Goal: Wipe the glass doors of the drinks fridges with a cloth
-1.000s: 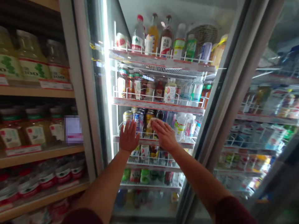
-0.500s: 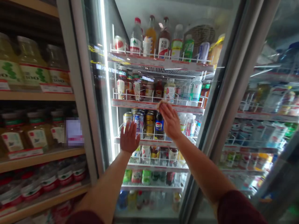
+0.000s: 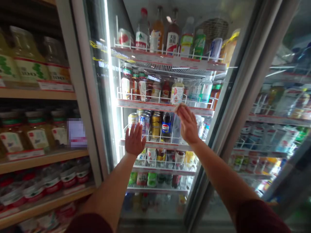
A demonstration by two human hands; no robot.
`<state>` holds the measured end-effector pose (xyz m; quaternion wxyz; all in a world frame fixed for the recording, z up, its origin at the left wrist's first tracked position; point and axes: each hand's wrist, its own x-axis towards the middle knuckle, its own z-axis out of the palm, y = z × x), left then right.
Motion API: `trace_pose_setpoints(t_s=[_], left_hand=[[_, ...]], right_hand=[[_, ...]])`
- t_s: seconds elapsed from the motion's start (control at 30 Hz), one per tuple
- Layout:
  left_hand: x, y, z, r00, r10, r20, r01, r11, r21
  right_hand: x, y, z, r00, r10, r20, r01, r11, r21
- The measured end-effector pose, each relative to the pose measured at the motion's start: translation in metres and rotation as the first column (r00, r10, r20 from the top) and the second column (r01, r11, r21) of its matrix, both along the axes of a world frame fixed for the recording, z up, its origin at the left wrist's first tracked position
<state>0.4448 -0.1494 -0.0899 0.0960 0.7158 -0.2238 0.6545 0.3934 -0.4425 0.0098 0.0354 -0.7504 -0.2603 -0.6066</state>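
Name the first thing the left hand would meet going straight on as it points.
The left hand would likely meet the glass door first, and may be touching it; depth is unclear. Cans show beyond the glass.

Top fridge shelf [image 3: 170, 60] holds orange btl [image 3: 156, 36], green btl [image 3: 199, 45]; 3rd shelf [image 3: 165, 145], gold can [image 3: 155, 125], dark btl [image 3: 166, 127].

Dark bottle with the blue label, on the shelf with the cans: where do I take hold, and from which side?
I'd hold the dark bottle around its body at label height, from the front: it stands upright, its top close under the shelf above, a gold can just left. The glass door seems shut in front.
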Motion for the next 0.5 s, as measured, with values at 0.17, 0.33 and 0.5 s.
trace_pose_setpoints(t_s=[0.17,0.33,0.5], left_hand=[[0.000,0.000,-0.001,0.999,0.014,-0.029,-0.015,1.000,-0.007],[0.003,0.001,-0.003,0.998,0.011,-0.069,-0.011,1.000,-0.012],[0.005,0.002,-0.005,0.997,0.001,-0.083,-0.002,1.000,-0.013]], right_hand=[[-0.003,0.005,-0.040,1.000,-0.020,0.012,0.020,1.000,-0.008],[-0.014,-0.003,-0.095,0.953,0.072,-0.293,-0.231,0.799,-0.555],[-0.005,-0.023,-0.044,0.991,0.010,-0.130,-0.036,0.979,-0.200]])
